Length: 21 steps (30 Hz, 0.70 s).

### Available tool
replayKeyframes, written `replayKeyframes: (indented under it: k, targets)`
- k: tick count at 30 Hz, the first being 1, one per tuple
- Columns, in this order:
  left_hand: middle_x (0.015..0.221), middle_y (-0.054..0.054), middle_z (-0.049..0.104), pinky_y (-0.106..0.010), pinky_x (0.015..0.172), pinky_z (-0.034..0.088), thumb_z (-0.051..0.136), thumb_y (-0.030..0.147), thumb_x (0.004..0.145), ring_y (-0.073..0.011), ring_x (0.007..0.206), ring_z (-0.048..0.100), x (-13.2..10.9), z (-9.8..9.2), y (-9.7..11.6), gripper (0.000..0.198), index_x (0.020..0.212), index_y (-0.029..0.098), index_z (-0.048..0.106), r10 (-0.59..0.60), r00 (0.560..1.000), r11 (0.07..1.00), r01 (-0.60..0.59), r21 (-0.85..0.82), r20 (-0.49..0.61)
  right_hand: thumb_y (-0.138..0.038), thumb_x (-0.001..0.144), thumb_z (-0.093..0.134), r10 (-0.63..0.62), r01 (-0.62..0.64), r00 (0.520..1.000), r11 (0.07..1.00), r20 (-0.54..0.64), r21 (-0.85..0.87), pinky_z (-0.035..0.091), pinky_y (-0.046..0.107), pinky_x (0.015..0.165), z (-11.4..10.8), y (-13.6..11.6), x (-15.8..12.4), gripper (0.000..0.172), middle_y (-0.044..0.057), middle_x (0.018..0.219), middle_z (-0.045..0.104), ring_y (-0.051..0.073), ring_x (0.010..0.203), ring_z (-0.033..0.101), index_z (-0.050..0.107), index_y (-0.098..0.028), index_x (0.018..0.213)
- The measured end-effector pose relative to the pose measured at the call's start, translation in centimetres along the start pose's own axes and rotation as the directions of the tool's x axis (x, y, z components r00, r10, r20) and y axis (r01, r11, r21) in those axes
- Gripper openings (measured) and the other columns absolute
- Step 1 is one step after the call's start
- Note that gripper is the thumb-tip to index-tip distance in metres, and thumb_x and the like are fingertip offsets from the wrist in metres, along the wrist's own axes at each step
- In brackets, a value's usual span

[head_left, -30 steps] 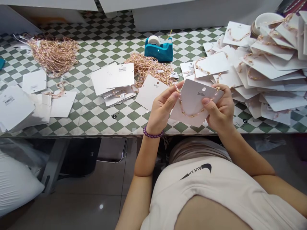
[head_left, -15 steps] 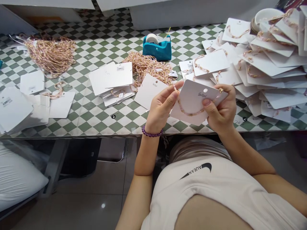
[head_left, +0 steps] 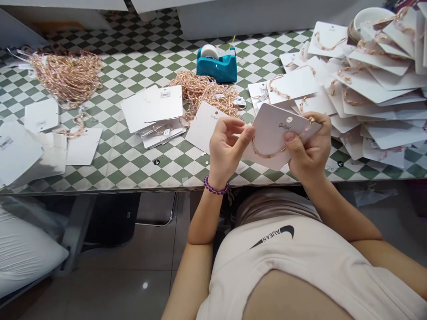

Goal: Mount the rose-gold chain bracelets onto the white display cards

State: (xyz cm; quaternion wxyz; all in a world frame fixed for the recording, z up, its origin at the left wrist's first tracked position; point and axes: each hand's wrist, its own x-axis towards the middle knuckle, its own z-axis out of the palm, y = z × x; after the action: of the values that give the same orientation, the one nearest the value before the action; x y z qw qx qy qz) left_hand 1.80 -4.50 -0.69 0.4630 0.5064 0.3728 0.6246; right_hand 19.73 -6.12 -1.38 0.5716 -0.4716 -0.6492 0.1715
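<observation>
My right hand [head_left: 308,149] grips a white jewelry card [head_left: 267,120] by its right side, with the thumb pressed on its front. The card has a punched hole and dark script. A pink-and-gold beaded necklace [head_left: 265,155] hangs in a curve across its front. At the card's left edge, thumb and fingers of my left hand [head_left: 228,149] pinch together at the necklace's left end; a small whitish bit shows there, too small to make out. Another white card [head_left: 203,129] lies on the table behind my left hand, beside a heap of beaded strands [head_left: 208,93].
A teal tape dispenser [head_left: 216,64] stands behind the heap. Stacked cards [head_left: 151,106] lie left of it, more cards [head_left: 20,151] and a strand bundle [head_left: 66,75] farther left. Carded necklaces [head_left: 376,93] pile up at right near a white bowl [head_left: 372,20]. The checkered table edge [head_left: 160,189] runs in front.
My left fingers have curled and shifted slightly right, closing at the card's left edge over the necklace end. The card has tilted slightly; my right hand keeps its grip.
</observation>
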Motion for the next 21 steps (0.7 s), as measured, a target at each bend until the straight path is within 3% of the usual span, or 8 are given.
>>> replayKeyframes:
  k: [4,8,11,14,17,21]
  targets:
    - [0.084,0.0,0.069,-0.027,0.069,0.055,0.066,0.057,0.093,-0.0131,0.077,0.067,0.0,-0.3,0.0,0.035,0.091,0.022,0.071,0.014,0.981,1.0,-0.016,0.013,0.192,-0.049,0.096,0.063,-0.014,0.011,0.999,0.998,0.045,0.062,0.058,0.026,0.068,-0.5,0.1,0.4,0.029,0.002,0.097,0.058,0.017,0.088,0.066,0.055,-0.033,0.12]
    - [0.102,-0.003,0.074,-0.033,0.081,0.06,0.07,0.056,0.09,-0.02,0.095,0.072,0.0,-0.7,-0.9,0.036,0.109,0.025,0.07,-0.022,0.946,0.997,0.044,-0.061,0.323,-0.056,0.091,0.068,0.093,-0.106,0.989,0.989,0.118,0.105,0.058,0.027,0.069,-0.7,-0.3,1.5,0.038,0.003,0.098,0.061,0.019,0.094,0.068,0.054,-0.031,0.116]
    - [0.112,-0.004,0.073,-0.035,0.089,0.06,0.074,0.051,0.089,-0.0216,0.106,0.071,0.1,-1.0,-1.8,0.037,0.116,0.027,0.066,-0.011,0.962,0.996,0.033,-0.077,0.273,-0.057,0.083,0.077,0.108,-0.152,0.977,0.957,0.183,0.249,0.054,0.025,0.056,-1.2,-0.4,2.6,0.044,0.001,0.093,0.063,0.014,0.074,0.066,0.056,-0.03,0.11]
    - [0.115,-0.003,0.072,-0.035,0.094,0.059,0.073,0.05,0.09,-0.0211,0.111,0.07,0.4,-1.3,-2.3,0.035,0.117,0.028,0.066,0.048,0.983,0.998,-0.039,-0.053,0.18,-0.046,0.082,0.082,0.082,-0.161,0.963,0.938,0.258,0.306,0.044,0.024,0.04,-2.5,-0.2,3.5,0.036,-0.004,0.072,0.057,0.008,0.047,0.052,0.063,-0.029,0.107]
    - [0.117,-0.003,0.071,-0.037,0.1,0.058,0.073,0.05,0.091,-0.022,0.116,0.068,0.6,-1.4,-2.3,0.034,0.117,0.029,0.065,0.095,0.988,0.995,-0.093,-0.022,0.124,-0.036,0.085,0.081,0.057,-0.119,0.928,0.982,0.369,0.149,0.04,0.026,0.04,-4.2,-0.1,3.9,0.019,-0.005,0.057,0.055,0.01,0.043,0.052,0.072,-0.029,0.1]
    - [0.117,-0.003,0.07,-0.037,0.106,0.055,0.071,0.049,0.093,-0.0222,0.121,0.066,0.6,-1.4,-2.3,0.032,0.116,0.029,0.064,0.146,0.988,0.989,-0.146,-0.015,0.05,-0.036,0.088,0.076,0.008,0.039,0.868,0.996,0.496,-0.085,0.04,0.029,0.048,-5.8,0.0,4.5,0.005,-0.002,0.066,0.068,0.012,0.052,0.055,0.078,-0.031,0.087]
